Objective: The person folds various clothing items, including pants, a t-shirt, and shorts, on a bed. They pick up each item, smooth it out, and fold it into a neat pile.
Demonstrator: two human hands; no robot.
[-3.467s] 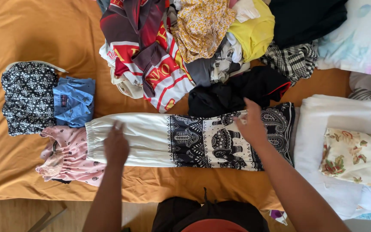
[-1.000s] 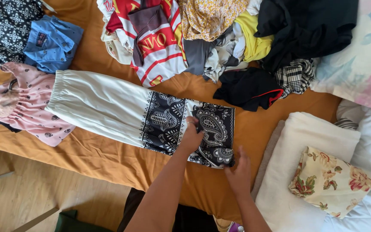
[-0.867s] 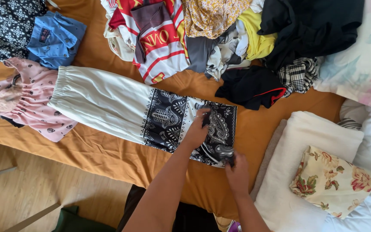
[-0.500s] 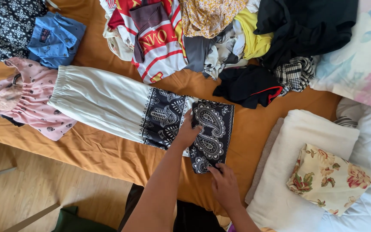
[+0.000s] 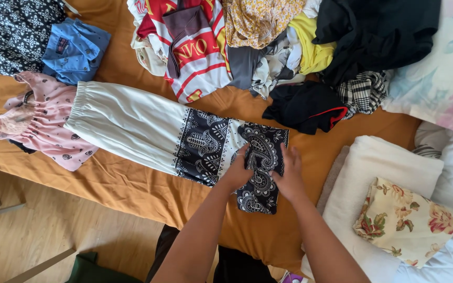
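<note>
Left hand: your left hand [image 5: 237,173] lies flat, fingers together, pressing the folded patterned end of the trousers [image 5: 184,141]
Right hand: your right hand [image 5: 289,175] rests flat beside it on the same fold, its grip not closed on anything
Trousers: white with a black-and-white printed leg, stretched across the orange bed [image 5: 132,194], below the clothes pile [image 5: 268,47]
Change: half a second ago your right hand was off the fold, nearer you
Hidden: your fingertips blend into the print

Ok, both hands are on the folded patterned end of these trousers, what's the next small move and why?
Probably fold that doubled end once more toward the waistband: the left hand and right hand press it flat, while most of the white trousers lie unfolded on the orange sheet.
</note>
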